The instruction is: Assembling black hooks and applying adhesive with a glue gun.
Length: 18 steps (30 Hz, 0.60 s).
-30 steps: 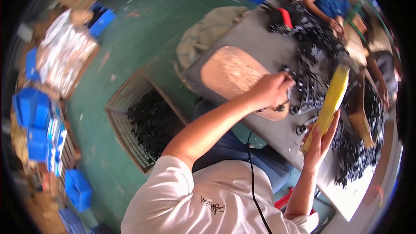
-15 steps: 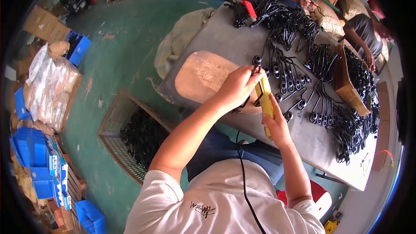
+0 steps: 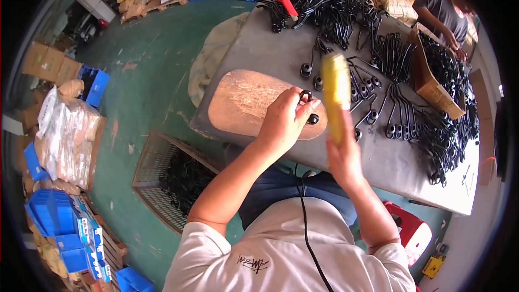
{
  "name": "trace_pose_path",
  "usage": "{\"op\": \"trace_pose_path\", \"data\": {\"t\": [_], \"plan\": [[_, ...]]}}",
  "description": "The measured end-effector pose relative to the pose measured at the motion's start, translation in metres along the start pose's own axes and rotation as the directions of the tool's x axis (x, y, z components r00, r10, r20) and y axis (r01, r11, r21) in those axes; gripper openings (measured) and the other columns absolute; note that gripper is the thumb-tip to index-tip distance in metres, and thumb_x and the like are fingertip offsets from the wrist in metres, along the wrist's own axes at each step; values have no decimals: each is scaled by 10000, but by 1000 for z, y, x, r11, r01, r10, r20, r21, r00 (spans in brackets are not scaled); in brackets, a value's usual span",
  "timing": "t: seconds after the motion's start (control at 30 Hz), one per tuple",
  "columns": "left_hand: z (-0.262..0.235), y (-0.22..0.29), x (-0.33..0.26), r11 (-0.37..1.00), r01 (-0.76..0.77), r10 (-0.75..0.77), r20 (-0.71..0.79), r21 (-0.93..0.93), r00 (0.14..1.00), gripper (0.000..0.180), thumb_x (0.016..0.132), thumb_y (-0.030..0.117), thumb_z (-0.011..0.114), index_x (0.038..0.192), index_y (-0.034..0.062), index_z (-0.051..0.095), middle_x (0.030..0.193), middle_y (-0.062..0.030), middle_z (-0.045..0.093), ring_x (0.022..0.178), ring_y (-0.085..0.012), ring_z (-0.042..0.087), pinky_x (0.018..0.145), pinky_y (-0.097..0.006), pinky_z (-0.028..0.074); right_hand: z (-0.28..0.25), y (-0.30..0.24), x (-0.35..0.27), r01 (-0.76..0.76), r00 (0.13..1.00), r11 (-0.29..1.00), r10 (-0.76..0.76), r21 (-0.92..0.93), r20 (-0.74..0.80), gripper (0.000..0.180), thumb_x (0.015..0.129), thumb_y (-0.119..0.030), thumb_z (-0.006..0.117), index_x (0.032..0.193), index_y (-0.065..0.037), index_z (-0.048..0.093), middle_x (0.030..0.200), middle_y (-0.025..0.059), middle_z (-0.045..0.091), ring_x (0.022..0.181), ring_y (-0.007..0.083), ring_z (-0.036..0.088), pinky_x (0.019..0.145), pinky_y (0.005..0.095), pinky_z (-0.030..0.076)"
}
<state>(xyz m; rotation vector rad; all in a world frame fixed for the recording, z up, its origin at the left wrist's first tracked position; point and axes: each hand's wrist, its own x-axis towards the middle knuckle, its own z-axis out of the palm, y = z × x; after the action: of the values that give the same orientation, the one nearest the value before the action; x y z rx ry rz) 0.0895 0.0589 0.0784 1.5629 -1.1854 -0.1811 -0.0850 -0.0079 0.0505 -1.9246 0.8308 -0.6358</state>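
Note:
My left hand is closed on a small black part with rounded ends, most of it hidden by the fingers. It is over the right end of a worn, rounded wooden board on the grey table. My right hand grips the lower end of a yellow bar, which is raised and blurred by motion. Just beyond the bar, black rods with ring-shaped ends are spread over the table.
Tangled black rods with a red item lie at the table's far end. A cardboard box of black parts stands right. A crate sits on the floor, left. Two other people are at the far side.
My right hand has lifted the yellow bar away from my left hand and turned it more upright. My left hand has moved slightly lower and left, still holding the black part.

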Motion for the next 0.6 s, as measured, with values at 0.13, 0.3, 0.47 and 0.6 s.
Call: {"op": "trace_pose_path", "data": {"t": [0.13, 0.3, 0.47, 0.6], "plan": [[-2, -2, -2, 995, -40, 35, 50, 95, 998, 189, 928, 115, 690, 946, -21, 561, 849, -93, 635, 730, -165, 668, 651, -283, 524, 12, 6, 17, -278, 915, 957, 291, -88, 279, 698, 948, -105, 544, 1567, -266, 262, 1145, 197, 651, 952, 281, 641, 867, 373, 510], [-23, -14, -21, 963, 205, -219, -70, -173, 973, 200, 988, 173, 630, 1008, -18, 573, 865, -43, 647, 714, -105, 617, 673, -265, 532, 17, 39, 22, -177, 961, 981, 153, 85, 232, 674, 961, -121, 550, 1564, -278, 292, 1039, 75, 630, 836, 148, 571, 804, 301, 503], [-121, 5, -51, 927, 370, -362, -370, -53, 855, 126, 1023, 172, 513, 1125, 105, 546, 830, 4, 608, 639, -34, 467, 535, -175, 366, 15, 57, 19, -74, 967, 997, 80, -35, 243, 715, 919, -144, 567, 1550, -296, 268, 1009, 298, 648, 898, 421, 673, 816, 460, 531], [-207, 11, -76, 668, 618, -487, -384, 415, 784, 290, 981, 161, 582, 1238, 30, 554, 1001, -100, 652, 889, -170, 625, 858, -329, 488, 25, 58, 20, 34, 970, 999, -29, -18, 240, 751, 909, -128, 565, 1562, -278, 227, 1043, 305, 633, 958, 458, 642, 865, 464, 516]]}}
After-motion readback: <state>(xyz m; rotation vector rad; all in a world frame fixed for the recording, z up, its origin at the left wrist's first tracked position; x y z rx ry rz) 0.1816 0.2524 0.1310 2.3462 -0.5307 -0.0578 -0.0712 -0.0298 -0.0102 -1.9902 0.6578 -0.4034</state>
